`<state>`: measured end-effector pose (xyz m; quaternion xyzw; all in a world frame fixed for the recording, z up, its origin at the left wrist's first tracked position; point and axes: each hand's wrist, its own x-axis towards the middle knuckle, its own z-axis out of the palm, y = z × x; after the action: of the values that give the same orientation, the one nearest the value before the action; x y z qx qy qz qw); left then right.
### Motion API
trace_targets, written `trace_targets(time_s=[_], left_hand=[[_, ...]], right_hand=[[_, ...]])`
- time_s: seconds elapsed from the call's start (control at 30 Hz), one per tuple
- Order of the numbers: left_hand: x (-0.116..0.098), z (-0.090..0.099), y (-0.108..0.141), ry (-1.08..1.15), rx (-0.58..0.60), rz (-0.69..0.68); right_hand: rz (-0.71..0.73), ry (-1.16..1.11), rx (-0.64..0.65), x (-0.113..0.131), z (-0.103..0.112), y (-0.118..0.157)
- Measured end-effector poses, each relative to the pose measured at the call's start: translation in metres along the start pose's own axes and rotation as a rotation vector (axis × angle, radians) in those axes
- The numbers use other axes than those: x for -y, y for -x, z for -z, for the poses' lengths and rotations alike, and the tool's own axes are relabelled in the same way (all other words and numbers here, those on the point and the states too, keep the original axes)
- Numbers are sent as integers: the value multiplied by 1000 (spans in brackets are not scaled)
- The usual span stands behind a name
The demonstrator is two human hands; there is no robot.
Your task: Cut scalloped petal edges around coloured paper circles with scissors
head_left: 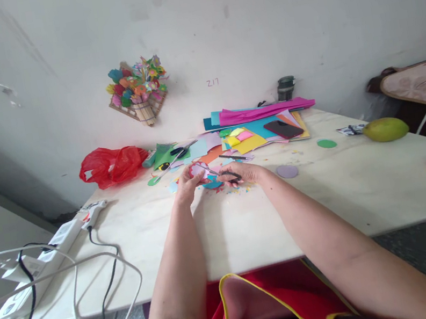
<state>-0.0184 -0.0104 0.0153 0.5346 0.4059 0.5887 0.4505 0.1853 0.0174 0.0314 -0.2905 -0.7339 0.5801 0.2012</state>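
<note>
Pinched in my left hand (188, 184) is a small round paper cutout (198, 169), pinkish-lilac with a red edge. My right hand (245, 170) is closed round the dark handles of a pair of scissors (234, 176), whose blades point left at the cutout. Whether the blades are apart is too small to tell. Beneath both hands lie a blue paper piece (212, 183) and many tiny coloured paper scraps (238, 190). A lilac paper circle (287, 171) rests to the right of my right hand.
Coloured paper sheets (253, 143) lie behind my hands with a phone (283, 129) on them. A second pair of scissors (182, 150) and a red plastic bag (111, 165) are back left. A power strip (54, 251) with trailing cables is left; a green mango (386, 129) lies right.
</note>
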Motion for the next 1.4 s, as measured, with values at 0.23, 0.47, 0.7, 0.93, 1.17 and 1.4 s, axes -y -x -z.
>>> trace_targets(time_s=[0.23,0.47,0.7,0.93,1.17,1.4], left_hand=[[1,1,-1,-2,0,-12],[2,1,-1,-1,-2,-25],[1,2,-1,7,3,-34],[-2,-3,0,29,-40,-15],[-2,-10,-2,13,-147,-30],[9,-17,-7,13,-251,-71]], right_hand=[[19,24,4,-1,1,0],[18,48,-4,2,0,2],[27,73,-4,4,-1,3],[37,11,4,4,-1,3],[53,-16,-66,-2,-2,-3],[68,-39,-143,-1,-6,-5]])
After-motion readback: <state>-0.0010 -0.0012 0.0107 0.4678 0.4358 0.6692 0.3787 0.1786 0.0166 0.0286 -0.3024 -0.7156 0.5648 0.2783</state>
